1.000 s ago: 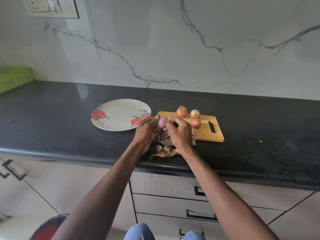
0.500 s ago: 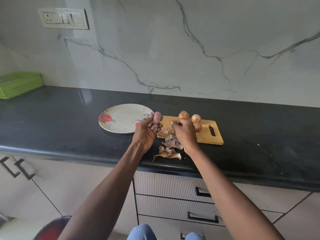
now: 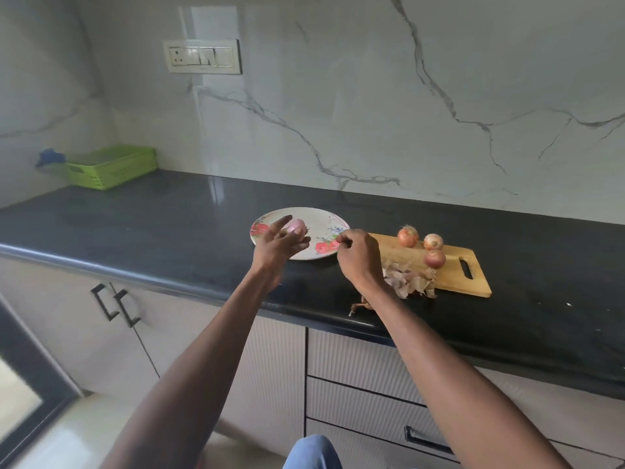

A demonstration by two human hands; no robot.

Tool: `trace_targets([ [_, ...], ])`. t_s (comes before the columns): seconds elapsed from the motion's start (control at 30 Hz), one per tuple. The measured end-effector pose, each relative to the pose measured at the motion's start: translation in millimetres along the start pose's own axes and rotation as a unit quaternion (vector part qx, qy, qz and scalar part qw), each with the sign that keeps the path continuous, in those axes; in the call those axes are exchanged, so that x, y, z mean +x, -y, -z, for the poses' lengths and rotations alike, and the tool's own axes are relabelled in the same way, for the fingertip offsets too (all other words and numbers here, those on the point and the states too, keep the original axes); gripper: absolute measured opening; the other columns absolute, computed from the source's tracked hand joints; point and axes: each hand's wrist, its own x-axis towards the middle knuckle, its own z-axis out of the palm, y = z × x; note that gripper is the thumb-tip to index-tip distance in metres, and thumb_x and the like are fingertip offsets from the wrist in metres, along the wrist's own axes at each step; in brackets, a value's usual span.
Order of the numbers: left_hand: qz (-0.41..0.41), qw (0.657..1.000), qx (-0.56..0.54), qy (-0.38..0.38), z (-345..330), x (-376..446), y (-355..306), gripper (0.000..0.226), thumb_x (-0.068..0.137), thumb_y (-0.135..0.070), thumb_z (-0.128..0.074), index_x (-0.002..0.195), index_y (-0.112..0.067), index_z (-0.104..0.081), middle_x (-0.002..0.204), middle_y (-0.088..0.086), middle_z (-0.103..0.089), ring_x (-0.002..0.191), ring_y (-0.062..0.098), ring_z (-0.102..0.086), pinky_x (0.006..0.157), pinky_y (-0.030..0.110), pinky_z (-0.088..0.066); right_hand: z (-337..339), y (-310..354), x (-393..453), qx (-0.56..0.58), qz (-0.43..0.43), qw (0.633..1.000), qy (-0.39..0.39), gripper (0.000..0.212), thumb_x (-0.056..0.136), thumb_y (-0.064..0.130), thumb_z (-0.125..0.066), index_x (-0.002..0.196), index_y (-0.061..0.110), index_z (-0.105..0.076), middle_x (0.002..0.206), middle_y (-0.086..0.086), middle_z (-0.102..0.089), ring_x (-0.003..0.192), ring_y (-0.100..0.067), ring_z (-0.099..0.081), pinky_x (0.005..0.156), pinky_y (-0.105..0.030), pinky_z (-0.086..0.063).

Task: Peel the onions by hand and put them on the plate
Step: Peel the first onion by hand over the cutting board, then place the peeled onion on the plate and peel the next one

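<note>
My left hand [image 3: 279, 243] holds a peeled pink onion [image 3: 296, 226] between thumb and fingers just above the floral plate [image 3: 306, 210]; the index finger sticks out. My right hand [image 3: 358, 257] hovers at the plate's right edge, fingertips curled together, with nothing visible in them. Three unpeeled onions [image 3: 407, 236] [image 3: 433, 241] [image 3: 435, 258] stand on the wooden cutting board [image 3: 455, 277] to the right. A pile of dry peels [image 3: 409, 281] lies on the board's near left corner.
One loose peel scrap [image 3: 360, 306] lies by the front edge of the black counter [image 3: 169, 238]. A green basket [image 3: 111, 165] stands in the far left corner. A switch plate [image 3: 203, 56] is on the marble wall. Cabinet drawers run below.
My left hand has carried the peeled onion leftward from beside the board to over the plate. My right hand came off the onion and followed toward the plate's edge. The view swung left.
</note>
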Motion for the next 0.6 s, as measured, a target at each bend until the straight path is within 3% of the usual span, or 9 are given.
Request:
trace_targets([
  [0.07,-0.052,0.989,0.132,-0.037,14,7,-8,0.055,0.082,0.0,-0.079,0.131,-0.003,-0.054,0.113,0.017,-0.067,0.087,0.025,-0.072,0.084,0.039,-0.062,-13,5,2,-0.006,0.024,1.0,-0.008,0.02,0.086,-0.002,-0.06,0.101,0.002,-0.073,0.109,-0.014,-0.072,0.097,-0.028,-0.067,0.084,-0.037,-0.057],
  [0.2,-0.121,0.916,0.368,-0.104,38,26,-18,0.047,0.079,-0.021,-0.085,0.122,-0.011,-0.068,0.107,0.002,-0.074,0.093,0.015,-0.071,0.084,0.032,-0.058,-41,14,11,-0.02,0.069,0.997,-0.016,0.018,0.083,-0.004,-0.058,0.093,0.0,-0.072,0.097,-0.016,-0.073,0.087,-0.032,-0.067,0.076,-0.041,-0.057],
  [0.3,-0.117,0.883,0.437,-0.123,51,38,-19,0.052,0.078,-0.022,-0.084,0.126,-0.012,-0.066,0.109,0.0,-0.072,0.098,0.019,-0.067,0.084,0.025,-0.05,-59,17,16,-0.044,0.086,0.995,-0.01,0.016,0.081,-0.003,-0.057,0.087,0.0,-0.072,0.089,-0.016,-0.072,0.078,-0.035,-0.066,0.068,-0.039,-0.056],
  [0.4,-0.119,0.834,0.519,-0.141,63,48,-13,0.044,0.081,-0.033,-0.081,0.119,-0.014,-0.07,0.113,0.002,-0.072,0.111,0.025,-0.06,0.096,0.035,-0.042,-72,16,19,-0.066,0.113,0.991,-0.02,0.01,0.081,-0.004,-0.06,0.079,-0.002,-0.07,0.079,-0.017,-0.07,0.066,-0.036,-0.063,0.062,-0.042,-0.054],
  [0.5,-0.106,0.81,0.557,-0.149,69,55,-9,0.041,0.087,-0.041,-0.074,0.121,-0.018,-0.072,0.12,0.006,-0.071,0.121,0.028,-0.048,0.092,0.035,-0.026,-85,13,21,-0.083,0.129,0.988,-0.025,0.008,0.081,-0.003,-0.063,0.08,-0.001,-0.071,0.078,-0.016,-0.07,0.065,-0.035,-0.062,0.066,-0.041,-0.05],
  [0.6,-0.101,0.793,0.582,-0.146,69,58,-8,0.047,0.09,-0.045,-0.07,0.129,-0.018,-0.068,0.125,0.008,-0.07,0.124,0.028,-0.046,0.091,0.036,-0.023,-95,10,21,-0.104,0.136,0.985,-0.007,0.011,0.084,0.0,-0.061,0.087,0.0,-0.072,0.086,-0.016,-0.071,0.073,-0.034,-0.063,0.074,-0.042,-0.045],
])
